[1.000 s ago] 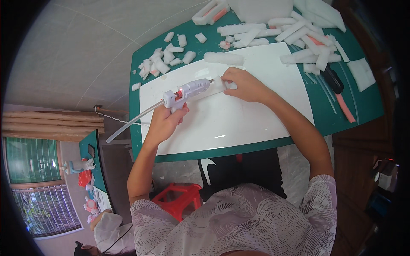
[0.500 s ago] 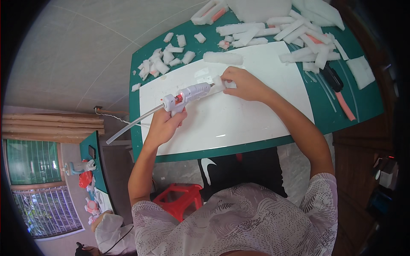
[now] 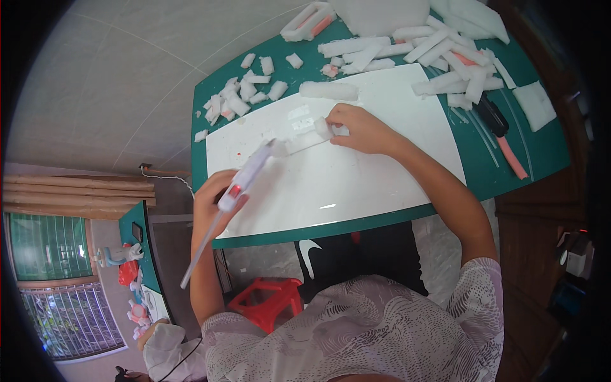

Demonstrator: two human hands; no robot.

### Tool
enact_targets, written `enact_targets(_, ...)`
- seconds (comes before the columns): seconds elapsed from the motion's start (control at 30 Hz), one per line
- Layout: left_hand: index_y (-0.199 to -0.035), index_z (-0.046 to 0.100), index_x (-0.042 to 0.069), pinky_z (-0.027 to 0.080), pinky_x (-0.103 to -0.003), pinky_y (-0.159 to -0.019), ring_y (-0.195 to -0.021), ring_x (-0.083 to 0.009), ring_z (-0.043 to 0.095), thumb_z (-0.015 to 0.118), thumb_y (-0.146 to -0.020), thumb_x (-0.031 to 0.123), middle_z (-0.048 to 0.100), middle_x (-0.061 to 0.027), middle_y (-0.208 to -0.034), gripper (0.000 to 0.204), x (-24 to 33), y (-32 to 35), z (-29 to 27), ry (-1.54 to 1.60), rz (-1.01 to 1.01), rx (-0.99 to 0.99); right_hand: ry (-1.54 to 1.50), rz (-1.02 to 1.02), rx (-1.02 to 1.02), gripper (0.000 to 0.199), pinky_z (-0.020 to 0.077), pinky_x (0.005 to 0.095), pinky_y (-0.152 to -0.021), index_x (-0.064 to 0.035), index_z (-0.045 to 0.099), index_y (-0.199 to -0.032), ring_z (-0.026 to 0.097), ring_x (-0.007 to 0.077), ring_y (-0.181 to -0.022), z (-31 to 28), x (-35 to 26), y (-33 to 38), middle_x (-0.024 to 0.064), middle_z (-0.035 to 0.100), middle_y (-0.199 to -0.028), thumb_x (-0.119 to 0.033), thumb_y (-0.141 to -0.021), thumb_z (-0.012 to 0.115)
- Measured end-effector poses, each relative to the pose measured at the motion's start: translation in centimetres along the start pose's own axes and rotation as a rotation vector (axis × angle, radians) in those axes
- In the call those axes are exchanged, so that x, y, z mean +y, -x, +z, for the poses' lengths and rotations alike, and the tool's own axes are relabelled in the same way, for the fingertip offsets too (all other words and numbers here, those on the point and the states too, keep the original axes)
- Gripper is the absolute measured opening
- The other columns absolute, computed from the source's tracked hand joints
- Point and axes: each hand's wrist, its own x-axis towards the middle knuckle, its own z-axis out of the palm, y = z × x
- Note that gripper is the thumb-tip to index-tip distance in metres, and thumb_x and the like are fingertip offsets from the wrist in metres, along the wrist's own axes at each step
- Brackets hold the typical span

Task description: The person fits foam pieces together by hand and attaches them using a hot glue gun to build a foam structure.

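Patterned shirt (image 3: 356,331), cut off at lower edge. Black trousers (image 3: 363,258), partly covered by shirt and table. Red stool (image 3: 267,302), left of trousers, partly behind shirt.

Left hand (image 3: 216,194): fingers closed around handle of white glue gun (image 3: 247,170), handle and some fingers hidden. Clear glue stick (image 3: 196,258) out of gun's rear, across forearm. Nozzle close to left end of a pale strip (image 3: 299,143) on the white board (image 3: 369,184); tip hard to make out, impossible to tell if touching.

Right hand (image 3: 363,130): thumb and fingers pinched narrow on small foam piece (image 3: 323,129), at right end of strip, above board; gripped side hidden by fingers.

Beyond, on board: loose foam bar (image 3: 328,91). On green table (image 3: 550,159): foam scraps (image 3: 235,102), left; heaped foam bars (image 3: 445,51), right, many overlapped; black tool (image 3: 490,116) with pink end, top under heap, kind unclear; clear rods (image 3: 487,137); foam square (image 3: 534,105); large foam sheet (image 3: 382,14), cut off above.

Far left: second table (image 3: 149,248), items too small to identify; co-worker (image 3: 168,350), cut off below; barred window (image 3: 67,312).
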Motion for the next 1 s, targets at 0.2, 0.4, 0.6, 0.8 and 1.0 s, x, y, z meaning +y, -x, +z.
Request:
enact_targets(0.2, -0.114, 0.067, -0.002, 0.051, -0.029, -0.084, -0.099, -0.0189, 0.063, 0.076, -0.074, -0.006, 0.064, -0.0095, -0.114, 0.042, -8.1, 3.9, -0.2, -0.067, -0.186, 0.256, -0.016, 0.007, -0.003, 0.032, 0.0504, 0.0344, -0.085, 0.0034, 0.065, -0.108, 0.061, 0.0265, -0.098, -0.3, -0.5, -0.1, 0.0137, 0.061, -0.109, -0.011, -0.082, 0.077)
enact_targets(0.4, -0.122, 0.066, 0.003, 0.053, -0.031, -0.088, -0.108, -0.0259, 0.063, 0.076, -0.075, 0.002, 0.059, -0.0117, -0.128, 0.049, -8.7, 2.4, -0.2, -0.093, -0.291, 0.055, -0.037, 0.002, 0.019, 0.032, 0.0518, 0.0328, -0.077, 0.0034, 0.065, -0.107, 0.061, 0.0252, -0.094, -0.2, -0.1, 0.0, 0.0131, 0.061, -0.106, -0.012, -0.081, 0.077)
enact_targets(0.6, -0.110, 0.066, 0.000, 0.050, -0.040, -0.093, -0.109, -0.0368, 0.061, 0.068, -0.080, -0.001, 0.065, -0.0181, -0.117, 0.030, -4.3, -3.6, -3.8, -0.351, -0.072, -0.067, -0.057, 0.010, 0.016, 0.032, 0.0520, 0.0320, -0.074, 0.0026, 0.065, -0.107, 0.061, 0.0241, -0.092, -0.1, 0.1, 0.1, 0.0123, 0.061, -0.106, -0.012, -0.081, 0.077)
enact_targets(0.8, -0.114, 0.065, 0.003, 0.050, -0.039, -0.093, -0.107, -0.0331, 0.063, 0.067, -0.085, 0.000, 0.067, -0.0136, -0.114, 0.030, 3.4, -18.3, 5.8, -0.242, 0.442, -0.167, -0.087, 0.102, -0.055, 0.037, 0.0508, 0.0360, -0.090, 0.0024, 0.067, -0.111, 0.063, 0.0298, -0.101, -1.1, -1.7, -0.3, 0.0153, 0.062, -0.112, -0.012, -0.079, 0.078)
enact_targets(1.0, -0.123, 0.064, 0.007, 0.050, -0.041, -0.096, -0.111, -0.0317, 0.062, 0.074, -0.082, 0.006, 0.066, -0.0112, -0.120, 0.043, 4.1, -25.2, 11.8, -0.510, 0.424, -0.496, -0.087, 0.009, -0.002, 0.039, 0.0486, 0.0377, -0.094, 0.0013, 0.067, -0.112, 0.060, 0.0319, -0.107, 0.3, -0.4, -0.2, 0.0158, 0.061, -0.113, -0.013, -0.077, 0.078)
